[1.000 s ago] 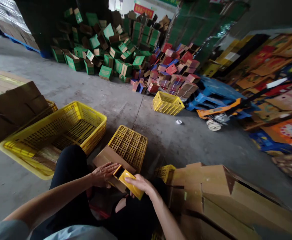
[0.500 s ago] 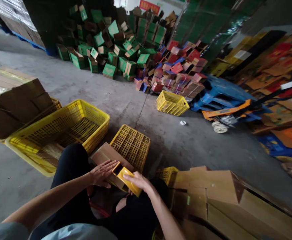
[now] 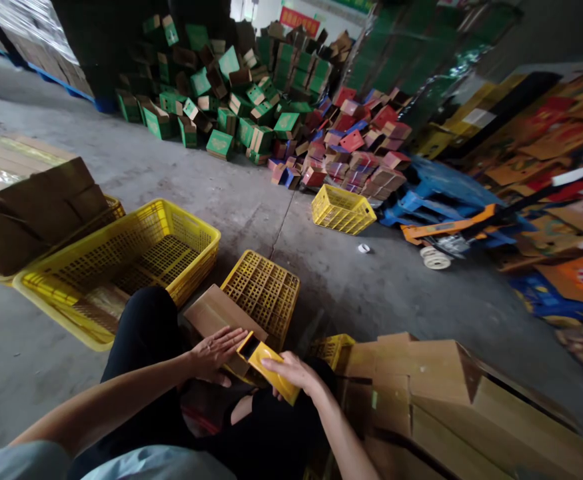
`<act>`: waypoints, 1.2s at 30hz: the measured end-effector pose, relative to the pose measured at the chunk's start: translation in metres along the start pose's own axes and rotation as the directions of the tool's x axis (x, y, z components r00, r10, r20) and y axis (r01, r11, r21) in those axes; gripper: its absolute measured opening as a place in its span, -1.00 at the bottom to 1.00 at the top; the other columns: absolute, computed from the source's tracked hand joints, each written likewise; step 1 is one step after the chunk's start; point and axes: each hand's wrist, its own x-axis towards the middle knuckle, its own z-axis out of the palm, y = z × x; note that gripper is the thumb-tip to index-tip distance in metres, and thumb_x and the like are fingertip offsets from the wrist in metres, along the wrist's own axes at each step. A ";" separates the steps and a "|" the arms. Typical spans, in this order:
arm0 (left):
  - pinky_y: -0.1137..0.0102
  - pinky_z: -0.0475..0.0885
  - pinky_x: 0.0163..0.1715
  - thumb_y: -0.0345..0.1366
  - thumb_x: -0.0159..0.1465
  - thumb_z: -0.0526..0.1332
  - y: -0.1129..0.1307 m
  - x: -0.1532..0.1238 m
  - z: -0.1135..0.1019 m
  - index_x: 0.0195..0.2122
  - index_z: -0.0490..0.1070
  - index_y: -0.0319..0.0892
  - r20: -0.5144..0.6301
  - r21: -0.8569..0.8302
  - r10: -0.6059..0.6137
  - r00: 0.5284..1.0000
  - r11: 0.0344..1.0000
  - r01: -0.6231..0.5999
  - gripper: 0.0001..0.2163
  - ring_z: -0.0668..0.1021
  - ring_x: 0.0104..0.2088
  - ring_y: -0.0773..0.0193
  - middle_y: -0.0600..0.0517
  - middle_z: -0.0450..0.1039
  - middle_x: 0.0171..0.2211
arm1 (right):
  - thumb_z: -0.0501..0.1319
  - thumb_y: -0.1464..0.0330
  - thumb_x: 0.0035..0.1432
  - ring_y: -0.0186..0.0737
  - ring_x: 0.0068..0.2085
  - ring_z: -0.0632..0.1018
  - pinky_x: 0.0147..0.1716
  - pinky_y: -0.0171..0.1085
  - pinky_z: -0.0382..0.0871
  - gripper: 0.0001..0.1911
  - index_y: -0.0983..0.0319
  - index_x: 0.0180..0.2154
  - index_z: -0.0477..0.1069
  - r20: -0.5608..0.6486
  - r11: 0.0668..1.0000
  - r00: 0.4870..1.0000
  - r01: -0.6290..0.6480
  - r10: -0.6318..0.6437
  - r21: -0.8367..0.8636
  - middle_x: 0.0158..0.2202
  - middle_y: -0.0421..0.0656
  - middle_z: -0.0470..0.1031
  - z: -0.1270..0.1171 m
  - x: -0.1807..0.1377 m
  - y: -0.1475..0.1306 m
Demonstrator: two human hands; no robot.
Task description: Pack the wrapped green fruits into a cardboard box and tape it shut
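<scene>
A brown cardboard box (image 3: 216, 311) rests in front of me, against an upturned yellow crate (image 3: 261, 290). My left hand (image 3: 217, 353) lies flat on the box's top, fingers stretched out, gripping nothing. In my right hand (image 3: 291, 375) is a yellow, boxy hand tool (image 3: 268, 368) with a dark opening at its front end. Its front end is just beside my left fingertips, over the right part of the box. What exact kind of tool it is cannot be made out. My right hand hides its rear part.
To my left stands a large yellow basket (image 3: 191, 233) holding a taped carton (image 3: 102, 307). Flat cartons (image 3: 431, 373) are stacked at my right. Farther off are a small yellow crate (image 3: 344, 210), an orange pallet jack (image 3: 451, 230) and heaps of green boxes (image 3: 218, 143).
Both hands have slid a little to the right and toward me along the box, the yellow tool moving with my right hand. The view has shifted slightly.
</scene>
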 end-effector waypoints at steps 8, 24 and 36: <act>-0.02 -0.16 0.51 0.24 0.33 0.21 -0.009 0.010 0.015 0.59 -0.25 -0.26 0.043 0.012 0.031 0.999 0.999 -0.031 0.04 0.03 0.53 -0.29 -0.25 -0.22 0.58 | 0.18 0.08 0.44 -0.06 -0.46 0.70 -0.39 -0.19 0.64 -0.65 0.25 -0.20 0.44 -0.004 1.000 1.000 -0.001 0.001 -0.021 -0.55 -0.10 0.58 0.001 0.000 0.004; -0.03 -0.15 0.52 0.31 0.28 0.22 0.004 0.021 0.040 0.60 -0.30 -0.26 0.058 0.036 0.088 0.994 0.995 -0.090 0.11 0.01 0.54 -0.29 -0.27 -0.26 0.58 | 0.17 0.07 0.43 -0.11 -0.52 0.65 -0.43 -0.21 0.63 -0.64 0.26 -0.11 0.45 -0.031 0.998 0.999 -0.042 0.041 -0.037 -0.56 -0.15 0.57 -0.003 -0.018 0.020; -0.07 -0.08 0.49 0.34 0.24 0.21 -0.003 0.028 0.051 0.60 -0.34 -0.22 0.039 0.032 0.103 0.994 0.994 -0.104 0.15 0.03 0.54 -0.28 -0.29 -0.25 0.58 | 0.20 0.06 0.39 -0.13 -0.57 0.62 -0.48 -0.23 0.60 -0.64 0.24 -0.23 0.45 -0.018 0.999 0.999 -0.044 0.044 0.013 -0.60 -0.16 0.56 -0.009 -0.029 0.034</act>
